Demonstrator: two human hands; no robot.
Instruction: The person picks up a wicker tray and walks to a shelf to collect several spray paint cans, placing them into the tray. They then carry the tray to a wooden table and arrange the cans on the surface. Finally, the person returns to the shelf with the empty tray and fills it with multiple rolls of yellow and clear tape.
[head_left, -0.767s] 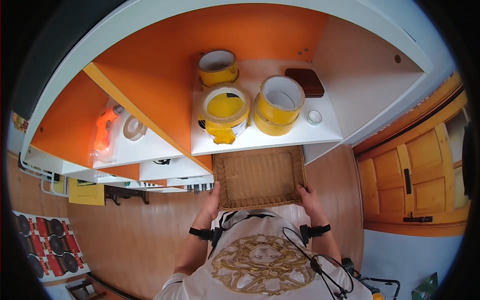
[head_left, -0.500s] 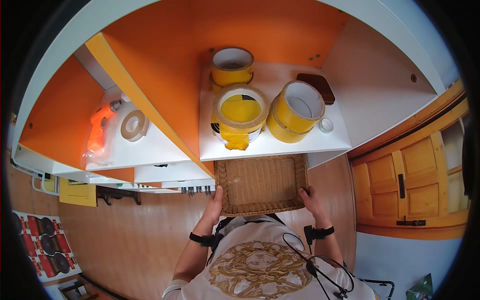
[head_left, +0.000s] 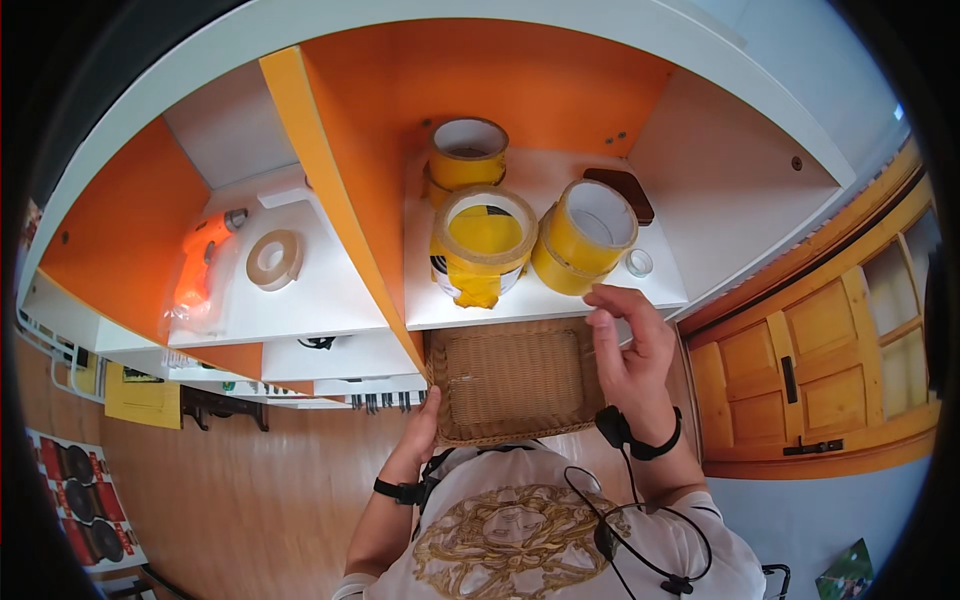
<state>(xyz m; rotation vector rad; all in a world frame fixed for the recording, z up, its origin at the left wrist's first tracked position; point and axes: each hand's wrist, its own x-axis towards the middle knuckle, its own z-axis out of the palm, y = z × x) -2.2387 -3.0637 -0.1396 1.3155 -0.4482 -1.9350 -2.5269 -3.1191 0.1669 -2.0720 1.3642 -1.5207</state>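
Note:
A rectangular wicker basket juts out below the shelf, bare inside as far as it shows. My left hand grips its left rim near the front corner. My right hand is raised over the basket's right side, fingers apart and holding nothing. Its fingertips come close to a stack of yellow tape rolls on the shelf. Left of that stack stands another tape stack with a loose yellow end hanging down. A third pair of yellow tape rolls sits behind.
The white shelf also bears a small glass cup and a dark brown box. Beyond an orange divider lie an orange glue gun in clear plastic and a beige tape roll. A wooden door stands at right.
My right hand has let go of the basket's right rim and risen toward the tape rolls. The left hand still holds the basket. The view has shifted slightly.

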